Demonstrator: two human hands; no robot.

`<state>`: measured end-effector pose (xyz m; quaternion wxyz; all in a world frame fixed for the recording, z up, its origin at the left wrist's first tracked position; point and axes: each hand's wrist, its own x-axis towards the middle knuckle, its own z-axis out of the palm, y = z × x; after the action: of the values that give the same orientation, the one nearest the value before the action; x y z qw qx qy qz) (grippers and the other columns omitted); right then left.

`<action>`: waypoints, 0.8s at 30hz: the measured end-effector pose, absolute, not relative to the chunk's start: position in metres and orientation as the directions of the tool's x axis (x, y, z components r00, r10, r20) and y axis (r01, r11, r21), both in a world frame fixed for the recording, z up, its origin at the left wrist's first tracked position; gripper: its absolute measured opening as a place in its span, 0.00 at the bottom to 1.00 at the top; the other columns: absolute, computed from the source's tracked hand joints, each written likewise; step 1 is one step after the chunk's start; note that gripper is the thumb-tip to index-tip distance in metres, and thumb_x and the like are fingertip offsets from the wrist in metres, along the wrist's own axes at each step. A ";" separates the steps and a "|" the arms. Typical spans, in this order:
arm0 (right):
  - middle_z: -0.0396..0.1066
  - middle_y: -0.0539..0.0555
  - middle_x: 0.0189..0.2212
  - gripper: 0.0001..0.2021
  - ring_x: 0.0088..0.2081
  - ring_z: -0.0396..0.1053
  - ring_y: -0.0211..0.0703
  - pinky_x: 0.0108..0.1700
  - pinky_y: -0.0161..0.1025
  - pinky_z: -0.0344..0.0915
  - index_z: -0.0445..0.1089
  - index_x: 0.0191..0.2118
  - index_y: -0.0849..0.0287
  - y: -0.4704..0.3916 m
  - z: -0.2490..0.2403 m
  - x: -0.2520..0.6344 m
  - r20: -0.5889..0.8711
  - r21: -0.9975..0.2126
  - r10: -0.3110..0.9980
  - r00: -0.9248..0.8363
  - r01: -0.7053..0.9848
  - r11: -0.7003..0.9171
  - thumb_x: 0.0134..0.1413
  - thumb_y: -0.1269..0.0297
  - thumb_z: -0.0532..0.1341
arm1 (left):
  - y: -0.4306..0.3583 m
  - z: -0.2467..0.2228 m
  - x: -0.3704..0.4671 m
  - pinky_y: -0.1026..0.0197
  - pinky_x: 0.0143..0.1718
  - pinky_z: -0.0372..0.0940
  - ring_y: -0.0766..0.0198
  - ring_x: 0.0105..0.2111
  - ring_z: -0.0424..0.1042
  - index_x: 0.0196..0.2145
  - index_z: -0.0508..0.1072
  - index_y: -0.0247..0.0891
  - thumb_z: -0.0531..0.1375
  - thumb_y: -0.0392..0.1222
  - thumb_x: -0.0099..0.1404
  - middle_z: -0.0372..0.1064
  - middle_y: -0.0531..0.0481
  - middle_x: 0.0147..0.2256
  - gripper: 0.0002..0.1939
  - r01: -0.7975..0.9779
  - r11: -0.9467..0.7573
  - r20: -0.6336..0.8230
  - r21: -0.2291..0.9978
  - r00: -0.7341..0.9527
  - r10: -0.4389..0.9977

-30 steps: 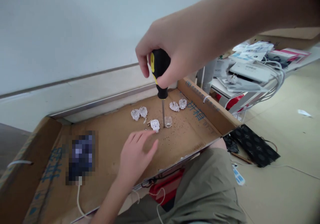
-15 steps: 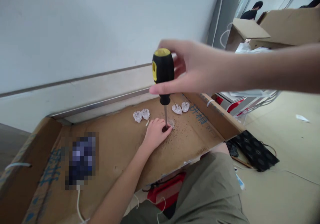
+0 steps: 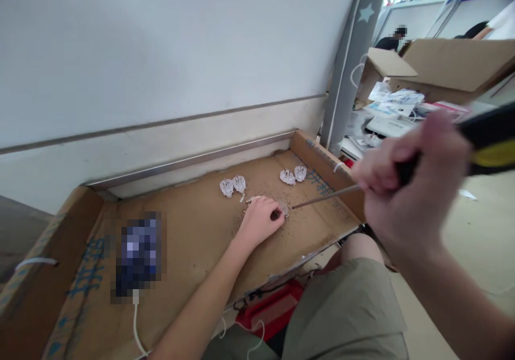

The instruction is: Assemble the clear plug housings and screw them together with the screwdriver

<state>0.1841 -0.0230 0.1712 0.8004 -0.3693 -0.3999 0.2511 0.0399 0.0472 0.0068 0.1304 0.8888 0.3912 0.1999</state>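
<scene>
My right hand (image 3: 418, 183) is closed round the black-and-yellow handle of a screwdriver (image 3: 328, 196). The screwdriver lies tilted, its shaft pointing left and its tip just right of my left hand. Curled on the cardboard, my left hand (image 3: 261, 220) pinches a clear plastic piece (image 3: 285, 207), mostly hidden by the fingers. Small dark specks, seemingly screws, are scattered around it. Behind my left hand sit two clear plastic pieces with metal pins (image 3: 232, 185). Another pair of such pieces (image 3: 293, 175) stands farther right.
A cardboard tray (image 3: 181, 252) with raised sides spans my lap front, against a white wall. At its left lies a blurred-out device (image 3: 139, 255) with a white cable. Open cardboard boxes (image 3: 454, 62) and plastic bags stand at right; people work behind.
The screwdriver has been lifted off the piece at my left hand and swung from upright to slanting, as my right hand moved right and down. My left hand stays at the piece.
</scene>
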 end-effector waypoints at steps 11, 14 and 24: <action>0.42 0.42 0.08 0.23 0.12 0.40 0.27 0.15 0.31 0.42 0.47 0.19 0.60 -0.027 0.152 0.188 0.351 -0.787 0.812 0.467 -0.322 0.526 0.45 0.54 0.63 | 0.020 0.012 0.044 0.57 0.43 0.59 0.60 0.38 0.69 0.30 0.72 0.38 0.57 0.41 0.61 0.73 0.50 0.33 0.06 0.716 -0.586 0.198 0.378 0.556 0.807; 0.43 0.42 0.09 0.24 0.12 0.40 0.27 0.15 0.31 0.43 0.47 0.19 0.60 -0.027 0.157 0.189 0.348 -0.788 0.815 0.463 -0.327 0.522 0.45 0.54 0.63 | 0.017 0.014 0.046 0.57 0.42 0.59 0.60 0.37 0.69 0.29 0.71 0.38 0.57 0.41 0.61 0.73 0.50 0.32 0.06 0.734 -0.562 0.178 0.382 0.538 0.824; 0.42 0.42 0.09 0.23 0.11 0.40 0.27 0.14 0.29 0.41 0.47 0.20 0.60 -0.035 0.164 0.182 0.334 -0.825 0.895 0.297 -0.367 0.430 0.46 0.55 0.63 | -0.013 0.015 0.031 0.55 0.46 0.57 0.60 0.37 0.68 0.28 0.71 0.39 0.60 0.40 0.59 0.72 0.51 0.30 0.04 0.749 -0.542 0.161 0.381 0.523 0.837</action>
<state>0.1820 -0.0345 0.1643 0.7387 -0.3208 -0.4112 0.4269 0.0309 -0.0126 0.0145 0.1330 0.8626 0.4596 0.1644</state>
